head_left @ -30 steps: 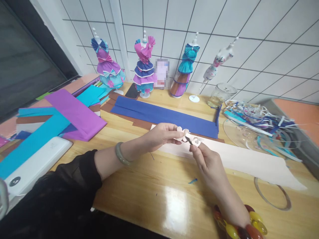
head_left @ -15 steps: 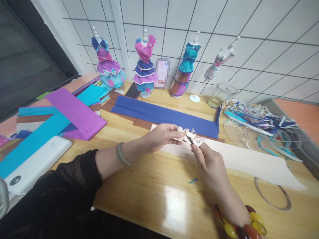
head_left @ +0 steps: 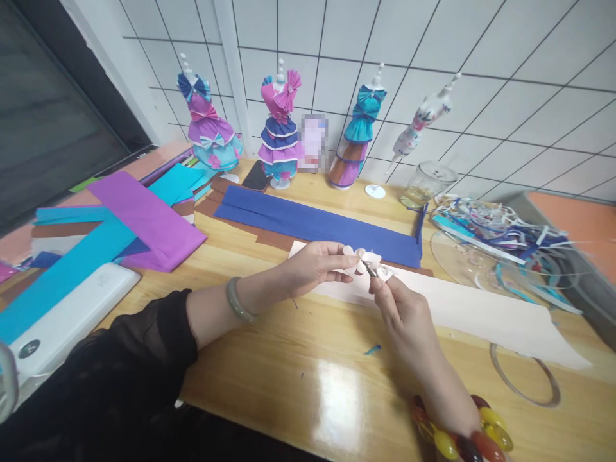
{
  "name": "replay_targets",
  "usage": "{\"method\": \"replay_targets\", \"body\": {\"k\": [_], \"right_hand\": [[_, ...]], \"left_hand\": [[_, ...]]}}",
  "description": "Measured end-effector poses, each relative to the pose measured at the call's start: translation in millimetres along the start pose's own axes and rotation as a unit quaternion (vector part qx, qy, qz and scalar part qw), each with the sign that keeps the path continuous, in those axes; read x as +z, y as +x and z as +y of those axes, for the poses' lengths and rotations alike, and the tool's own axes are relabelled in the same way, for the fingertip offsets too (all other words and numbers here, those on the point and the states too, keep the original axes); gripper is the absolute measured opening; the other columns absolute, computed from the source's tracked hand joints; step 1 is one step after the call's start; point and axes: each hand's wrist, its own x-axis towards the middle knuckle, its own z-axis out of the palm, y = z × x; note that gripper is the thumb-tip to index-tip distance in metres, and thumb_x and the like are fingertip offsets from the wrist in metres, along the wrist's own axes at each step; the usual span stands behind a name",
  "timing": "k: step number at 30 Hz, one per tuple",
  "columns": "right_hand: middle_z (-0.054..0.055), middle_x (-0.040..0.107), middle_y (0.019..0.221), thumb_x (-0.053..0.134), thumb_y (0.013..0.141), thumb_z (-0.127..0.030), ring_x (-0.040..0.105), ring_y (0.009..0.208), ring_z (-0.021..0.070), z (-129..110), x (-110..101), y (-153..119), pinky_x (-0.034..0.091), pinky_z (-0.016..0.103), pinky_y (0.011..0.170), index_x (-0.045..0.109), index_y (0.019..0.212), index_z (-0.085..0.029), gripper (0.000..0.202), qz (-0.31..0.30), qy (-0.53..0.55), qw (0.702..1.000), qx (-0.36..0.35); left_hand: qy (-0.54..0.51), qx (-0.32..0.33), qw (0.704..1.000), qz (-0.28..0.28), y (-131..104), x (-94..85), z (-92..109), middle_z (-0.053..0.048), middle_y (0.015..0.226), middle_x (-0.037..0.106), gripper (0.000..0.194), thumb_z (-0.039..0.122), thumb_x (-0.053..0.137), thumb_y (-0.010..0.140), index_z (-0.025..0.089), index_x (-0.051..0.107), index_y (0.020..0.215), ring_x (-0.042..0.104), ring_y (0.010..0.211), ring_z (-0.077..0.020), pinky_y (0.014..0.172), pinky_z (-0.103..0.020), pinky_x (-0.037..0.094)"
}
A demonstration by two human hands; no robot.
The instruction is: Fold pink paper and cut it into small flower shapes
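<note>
Pinched in the fingertips of my left hand (head_left: 320, 266) is a small pale pink paper piece (head_left: 360, 256), cut into petal-like lobes. My right hand (head_left: 404, 305) is closed around a small tool with a dark, narrow metal tip (head_left: 369, 269), which touches the paper. The fingers hide most of this tool, so its exact kind is unclear. Both hands meet above the near edge of a long pale pink paper strip (head_left: 486, 308). Behind it lies a folded dark blue strip (head_left: 312, 221).
Dressed miniature mannequins (head_left: 279, 141) and one bare mannequin (head_left: 423, 119) stand along the tiled wall. A glass (head_left: 428, 183) and a heap of paper scraps (head_left: 510, 237) are at right. Coloured strips (head_left: 149, 218) and a white power bank (head_left: 77, 317) lie left; a bangle (head_left: 524, 375) lies right.
The metal tip has shifted slightly against the pale pink paper piece, whose lobes have turned a little. Both hands keep their hold in nearly the same place.
</note>
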Motion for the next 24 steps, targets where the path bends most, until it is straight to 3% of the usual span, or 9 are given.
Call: {"method": "replay_targets", "body": {"k": [8,14,18,21,24], "right_hand": [[-0.004,0.034,0.055,0.038,0.089,-0.049,0.032,0.050,0.0108,5,-3,-2,0.025,0.024,0.048,0.051,0.073,-0.019,0.037,-0.046,0.153,0.986,0.052],[-0.009,0.025,0.048,0.054,0.079,-0.052,0.021,0.040,0.0077,9,-1,3,0.016,0.023,0.040,0.052,0.090,-0.019,0.034,0.011,0.392,0.910,0.138],[-0.010,0.021,0.046,0.056,0.080,-0.049,0.018,0.038,0.0055,2,3,5,0.011,0.023,0.039,0.045,0.068,-0.020,0.034,-0.056,0.464,0.862,0.197],[-0.010,0.021,0.046,0.061,0.078,-0.043,0.019,0.038,0.0045,0,5,4,0.012,0.023,0.039,0.032,0.056,-0.020,0.043,-0.061,0.480,0.854,0.190],[-0.010,0.023,0.045,0.064,0.077,-0.040,0.019,0.038,0.0042,0,6,3,0.013,0.023,0.039,0.036,0.058,-0.020,0.039,-0.065,0.477,0.855,0.191]], "left_hand": [[-0.018,0.011,0.999,0.029,4,-10.2,3,-0.008,0.092,0.062,0.023,0.031,0.065,0.073,0.012,0.064,0.085,0.057,0.093,-0.0153,0.082,-0.030,0.041],[-0.001,-0.013,0.999,-0.032,3,-8.9,1,-0.006,0.082,0.062,0.022,0.031,0.068,0.070,0.011,0.061,0.074,0.058,0.074,-0.0127,0.077,-0.033,0.043],[0.063,-0.035,0.996,-0.056,1,-3.0,-3,-0.005,0.076,0.061,0.025,0.035,0.068,0.069,0.011,0.060,0.072,0.056,0.070,-0.0110,0.071,-0.028,0.043],[0.102,-0.033,0.993,-0.049,2,-2.7,-6,-0.003,0.069,0.058,0.027,0.037,0.067,0.069,0.011,0.058,0.071,0.054,0.065,-0.0093,0.064,-0.025,0.042],[0.120,-0.031,0.991,-0.043,2,-4.8,-9,-0.002,0.067,0.057,0.028,0.038,0.066,0.070,0.011,0.058,0.073,0.053,0.062,-0.0088,0.061,-0.024,0.041]]}}
